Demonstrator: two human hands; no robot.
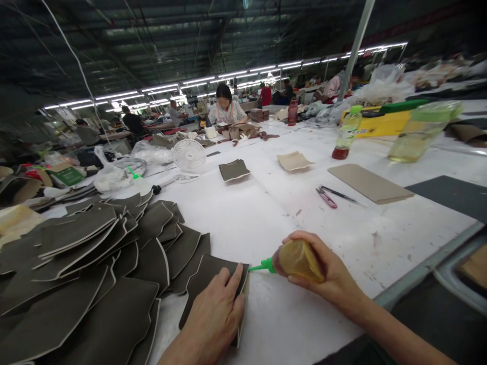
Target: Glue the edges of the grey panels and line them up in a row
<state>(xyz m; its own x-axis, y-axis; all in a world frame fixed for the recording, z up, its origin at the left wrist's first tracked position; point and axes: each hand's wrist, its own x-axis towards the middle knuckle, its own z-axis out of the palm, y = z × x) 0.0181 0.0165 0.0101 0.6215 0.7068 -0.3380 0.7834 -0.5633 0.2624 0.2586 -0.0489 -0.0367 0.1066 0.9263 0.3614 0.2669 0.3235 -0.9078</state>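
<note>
My left hand (216,309) lies on a dark olive leather-like piece (207,268), its index finger stretched towards the far right corner and its thumb near the right edge. A pale layer shows under that edge. My right hand (335,279) is wrapped round a squeeze bottle (299,259) of amber liquid, tilted on its side. Its green nozzle (261,266) points left, with the tip at the piece's corner; whether it touches cannot be made out. To the left, a big spread of similar dark pieces (102,314) with pale edges overlaps in layers.
Farther back on the white table lie small dark pieces (234,170), beige pieces (294,161), pink thread snips (327,197), a pen (338,193) and a beige panel (369,182). A white fan (189,154), a drink bottle (347,133) and a jug (424,134) stand beyond. A co-worker (227,109) sits opposite.
</note>
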